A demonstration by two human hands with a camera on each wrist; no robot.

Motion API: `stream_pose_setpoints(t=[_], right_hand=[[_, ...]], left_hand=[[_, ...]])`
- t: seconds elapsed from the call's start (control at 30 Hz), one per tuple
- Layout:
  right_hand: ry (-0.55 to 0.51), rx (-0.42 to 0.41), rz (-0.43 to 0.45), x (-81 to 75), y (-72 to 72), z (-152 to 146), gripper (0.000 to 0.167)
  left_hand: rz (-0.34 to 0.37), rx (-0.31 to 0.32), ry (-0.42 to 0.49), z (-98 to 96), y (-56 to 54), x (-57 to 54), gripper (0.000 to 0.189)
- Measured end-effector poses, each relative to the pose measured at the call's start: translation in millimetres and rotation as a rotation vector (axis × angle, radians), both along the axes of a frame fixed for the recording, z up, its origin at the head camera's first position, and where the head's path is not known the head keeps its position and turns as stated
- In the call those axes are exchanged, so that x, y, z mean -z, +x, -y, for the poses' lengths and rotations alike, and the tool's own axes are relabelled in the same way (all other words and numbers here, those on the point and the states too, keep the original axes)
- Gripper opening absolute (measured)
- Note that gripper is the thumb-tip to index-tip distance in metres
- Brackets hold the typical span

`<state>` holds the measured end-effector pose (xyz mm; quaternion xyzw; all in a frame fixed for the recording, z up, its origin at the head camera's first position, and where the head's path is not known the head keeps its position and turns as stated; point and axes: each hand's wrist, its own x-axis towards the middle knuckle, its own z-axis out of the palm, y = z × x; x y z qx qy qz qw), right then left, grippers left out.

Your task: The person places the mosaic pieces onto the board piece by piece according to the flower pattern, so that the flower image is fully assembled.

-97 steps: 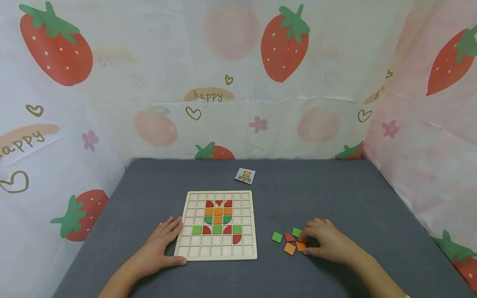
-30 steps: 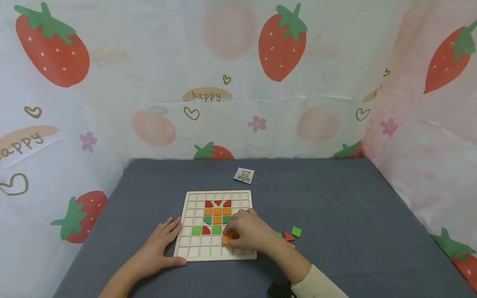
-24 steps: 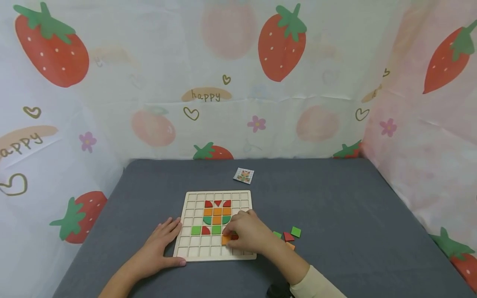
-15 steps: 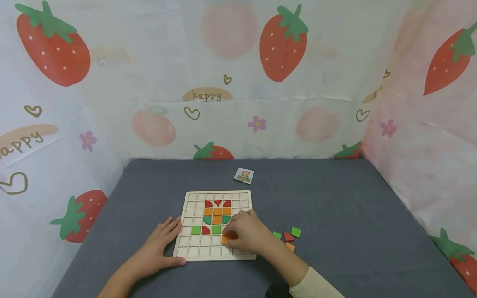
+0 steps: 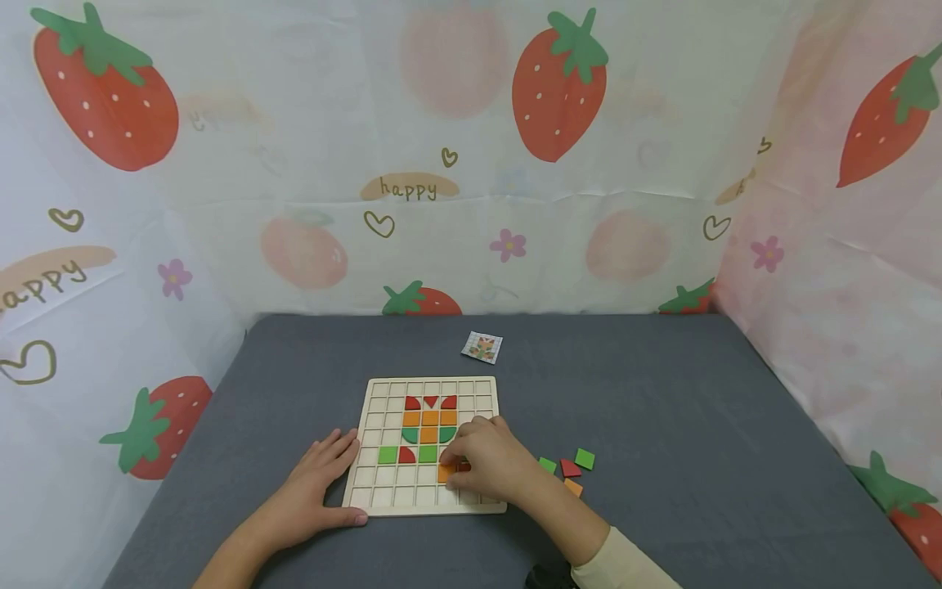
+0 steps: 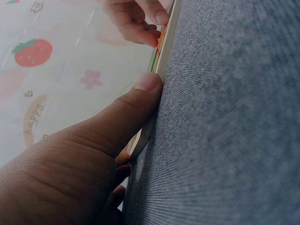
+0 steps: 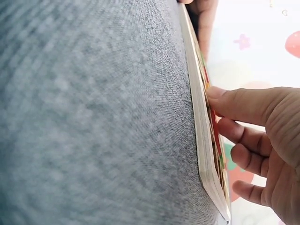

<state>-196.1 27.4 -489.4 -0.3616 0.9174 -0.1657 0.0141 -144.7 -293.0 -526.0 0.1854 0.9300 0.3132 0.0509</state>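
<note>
A pale wooden grid board [image 5: 427, 501] lies on the grey cloth, with red, orange and green tiles forming a pattern in its cells. My left hand [image 5: 312, 487] rests at its left side, fingers extended along the edge and thumb at the near left corner. Over the board's right part, my right hand [image 5: 491, 458] pinches an orange square tile [image 5: 444, 474] between thumb and fingers, down at a cell left of a red quarter-round tile [image 5: 464, 467]. In the right wrist view the thumb [image 7: 234, 101] is right at the board's surface. The palm hides several cells.
Right of the board lie loose tiles: a green square [image 5: 585, 459], a red one [image 5: 570, 468], an orange one [image 5: 573, 487] and another green [image 5: 547, 465], partly behind the right forearm. A small pattern card [image 5: 482, 347] lies beyond the board.
My right hand has carried the orange square from the loose tiles leftward onto the board, and over the last second has stayed there. My left hand has kept its place.
</note>
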Motion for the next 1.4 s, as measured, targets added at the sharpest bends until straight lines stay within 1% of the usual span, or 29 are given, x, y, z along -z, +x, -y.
stream_pose_setpoints(t=[0.07,0.13,0.27,0.4,0.53,0.67,0.77,0.87,0.97,1.0,1.27,1.4], right_hand=[[-0.006,-0.009,0.0,-1.3,-1.8,-1,0.023],[-0.02,-0.02,-0.003,-5.8,-3.0,-3,0.021],[-0.08,-0.037,-0.023,-22.8,-5.1,-14,0.017],[-0.137,-0.046,-0.063,-42.0,-7.3,-35,0.019],[-0.136,-0.034,-0.131,-56.5,-9.8,-59,0.022],[-0.123,-0.012,-0.171,-64.6,-11.7,-85,0.025],[-0.112,0.006,-0.183,-63.6,-11.7,-102,0.025],[-0.105,0.026,-0.181,-58.1,-10.4,-116,0.025],[-0.097,0.038,-0.176,-50.3,-9.2,-129,0.024],[-0.1,0.043,-0.171,-47.9,-8.6,-133,0.025],[-0.106,0.085,-0.153,-27.2,-6.2,-165,0.025],[-0.105,0.113,-0.122,-17.7,-5.2,-177,0.026]], left_hand=[[0.007,-0.003,-0.004,0.0,-1.1,0.3,0.114],[0.016,-0.004,-0.012,-0.1,-2.1,1.2,0.115],[0.038,-0.008,-0.014,0.0,-3.1,3.3,0.117],[0.026,-0.003,-0.006,1.3,-3.5,3.9,0.116],[0.027,-0.004,-0.003,1.4,-2.8,3.8,0.116],[0.031,-0.007,-0.008,1.0,-2.6,3.0,0.116],[0.025,-0.005,-0.012,0.9,-2.5,2.8,0.116],[0.021,-0.006,-0.012,1.0,-2.4,3.8,0.116],[0.018,-0.012,-0.003,1.0,-1.8,3.8,0.115],[0.008,-0.007,-0.001,1.0,-1.4,3.8,0.115],[0.012,-0.005,0.005,0.9,-0.5,1.7,0.114],[0.007,0.0,-0.005,0.9,-0.7,1.1,0.114]])
